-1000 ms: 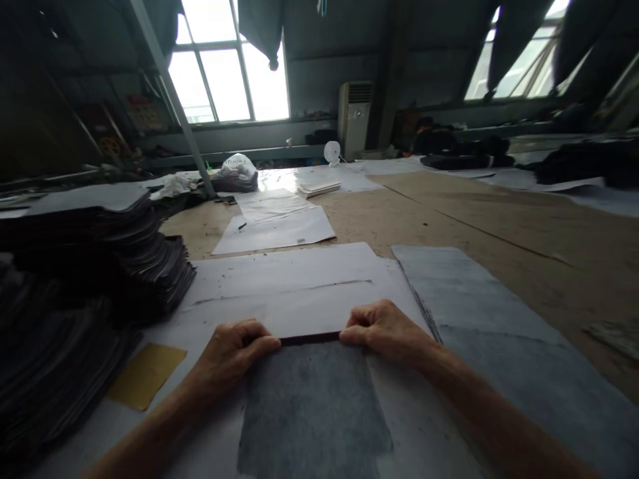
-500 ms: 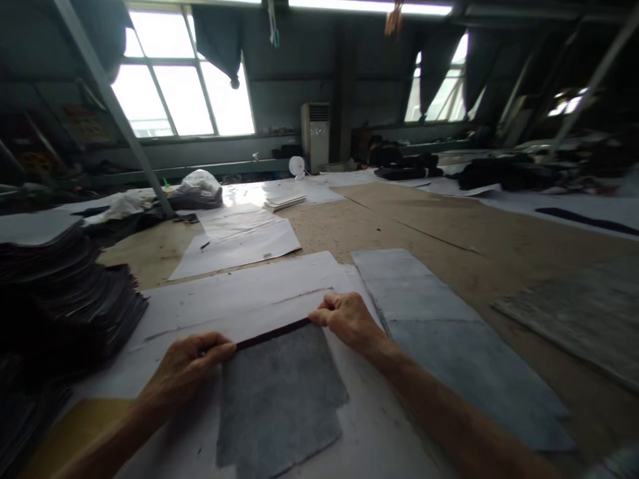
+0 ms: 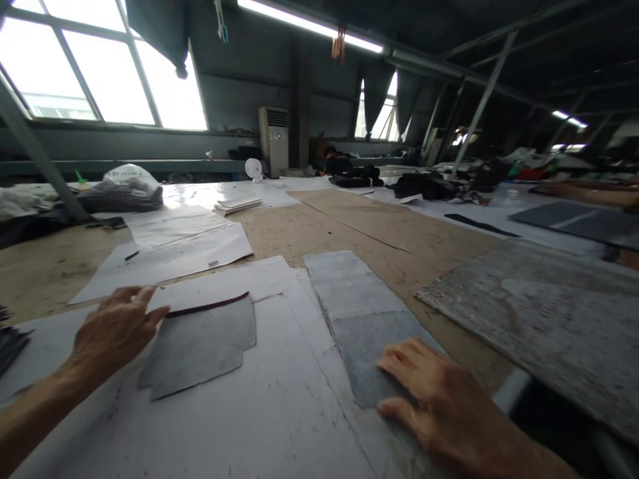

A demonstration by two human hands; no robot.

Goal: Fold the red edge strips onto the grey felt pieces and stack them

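A small grey leather-like piece (image 3: 204,349) with a notched corner lies flat on white sheets of paper (image 3: 279,412); a dark strip (image 3: 210,305) runs along its far edge. My left hand (image 3: 117,326) is at the near-left end of that strip, fingers stretched out and thumb touching or almost touching the edge. To the right lies a long grey panel (image 3: 357,286) with a crease across it. My right hand (image 3: 439,399) is over the panel's near end, thumb and fingers apart, and whether it presses on the panel I cannot tell. Its palm side is hidden.
A rough grey slab (image 3: 549,319) stands at the right, with a dark gap before it. Beyond are brown board (image 3: 349,219), loose papers (image 3: 170,256), a small white fan (image 3: 253,169) and a plastic bag (image 3: 130,179). A slanted pole (image 3: 40,153) rises at left.
Both hands have let go of the dark-edged strip. My right hand has moved right and nearer, onto the long panel. The view has turned right, and the small piece now lies flat.
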